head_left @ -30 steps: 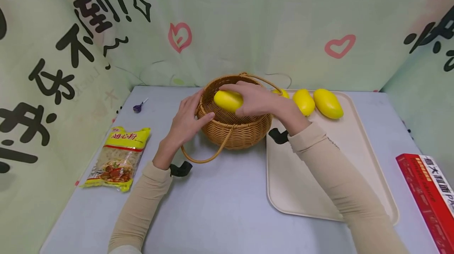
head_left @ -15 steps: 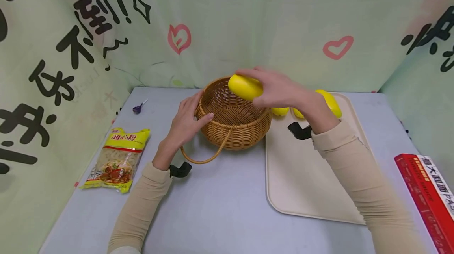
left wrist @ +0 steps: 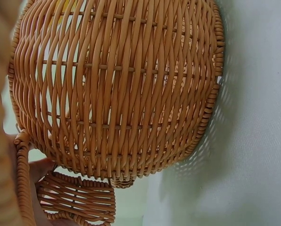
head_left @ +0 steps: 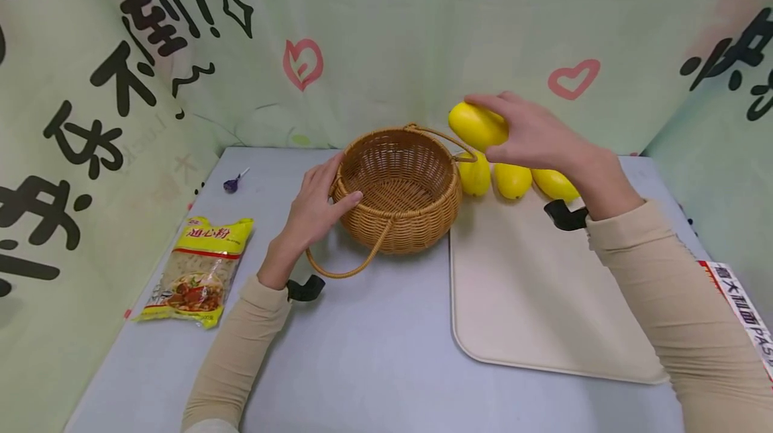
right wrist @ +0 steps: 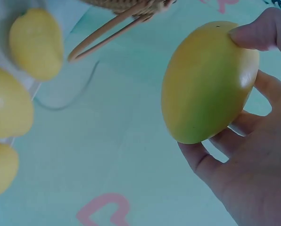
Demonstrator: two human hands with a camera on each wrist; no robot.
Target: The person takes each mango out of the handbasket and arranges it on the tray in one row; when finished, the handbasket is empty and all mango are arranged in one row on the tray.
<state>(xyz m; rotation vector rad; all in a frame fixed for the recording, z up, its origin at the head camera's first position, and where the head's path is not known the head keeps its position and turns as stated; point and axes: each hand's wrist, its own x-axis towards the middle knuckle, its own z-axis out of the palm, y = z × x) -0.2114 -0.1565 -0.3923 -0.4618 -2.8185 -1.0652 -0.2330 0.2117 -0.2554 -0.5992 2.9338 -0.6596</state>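
A yellow mango is held in my right hand, raised above the back of the tray, right of the basket. In the right wrist view, thumb and fingertips pinch the mango, which shows a greenish patch. My left hand grips the left side of a round wicker basket, thumb at its rim. The basket's inside shows bare weave, and one handle hangs down in front. From the left wrist, a small woven side piece shows between the fingers.
Three more mangoes, among them one in the middle, line the back of a beige tray. A yellow pasta bag and a small purple wrapped lollipop lie left. A red-and-white box is at the right, partly behind the sleeve.
My right hand has lifted the mango out of the basket and carried it up and right, over the tray. The left hand has stayed on the basket.
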